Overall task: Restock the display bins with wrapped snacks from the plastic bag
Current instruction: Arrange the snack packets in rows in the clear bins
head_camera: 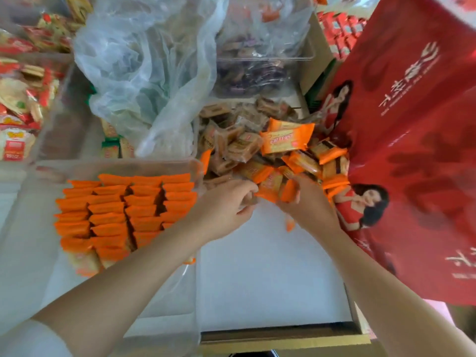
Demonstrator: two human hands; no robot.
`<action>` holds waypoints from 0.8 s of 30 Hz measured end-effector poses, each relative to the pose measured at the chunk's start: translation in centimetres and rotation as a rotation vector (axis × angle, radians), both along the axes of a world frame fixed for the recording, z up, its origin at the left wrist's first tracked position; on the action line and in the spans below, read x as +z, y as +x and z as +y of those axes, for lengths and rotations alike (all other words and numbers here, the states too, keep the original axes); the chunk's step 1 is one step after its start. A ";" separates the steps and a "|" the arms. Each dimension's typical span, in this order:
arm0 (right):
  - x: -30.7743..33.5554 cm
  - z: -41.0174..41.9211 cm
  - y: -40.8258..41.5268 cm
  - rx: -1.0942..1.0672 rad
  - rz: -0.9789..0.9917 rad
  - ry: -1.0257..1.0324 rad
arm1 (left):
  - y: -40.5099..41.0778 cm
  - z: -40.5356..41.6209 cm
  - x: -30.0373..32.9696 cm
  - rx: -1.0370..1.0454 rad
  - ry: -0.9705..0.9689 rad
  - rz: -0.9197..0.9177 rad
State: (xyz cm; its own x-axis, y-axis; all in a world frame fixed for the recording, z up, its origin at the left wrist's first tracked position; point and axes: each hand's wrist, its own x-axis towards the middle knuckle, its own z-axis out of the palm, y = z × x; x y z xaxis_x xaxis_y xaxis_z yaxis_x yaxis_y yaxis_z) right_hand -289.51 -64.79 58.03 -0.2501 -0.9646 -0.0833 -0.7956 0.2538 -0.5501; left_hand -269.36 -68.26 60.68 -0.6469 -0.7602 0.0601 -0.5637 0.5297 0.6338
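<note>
A heap of orange-wrapped snacks mixed with brown ones lies at the back of a white-floored box. My right hand grips a few orange snacks at the heap's front edge. My left hand reaches in beside it, its fingers curled and pinching the end of the same bundle. To the left, a clear display bin holds several neat rows of orange snacks. A crumpled clear plastic bag sits behind that bin.
A large red printed bag leans along the box's right side. Clear bins of brown and purple wrapped sweets stand at the back; red-and-white packets fill bins at far left. The box has a cardboard front edge.
</note>
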 end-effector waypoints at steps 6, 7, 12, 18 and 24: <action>5.8 1.4 0.0 -0.012 -0.780 -0.029 | -5.7 2.4 -0.4 0.136 0.204 0.168; 6.0 1.3 0.0 0.053 -0.825 -0.019 | -5.7 2.6 -0.2 0.205 0.212 0.205; 0.6 -1.5 -1.0 0.162 -0.487 -0.016 | -1.9 4.4 0.5 0.402 0.293 0.261; -7.9 -2.8 -1.1 0.454 0.627 0.051 | 4.2 7.7 1.9 0.724 0.372 0.325; -8.5 -4.0 -1.0 0.422 0.749 -0.240 | 8.6 10.9 3.0 0.935 0.402 0.477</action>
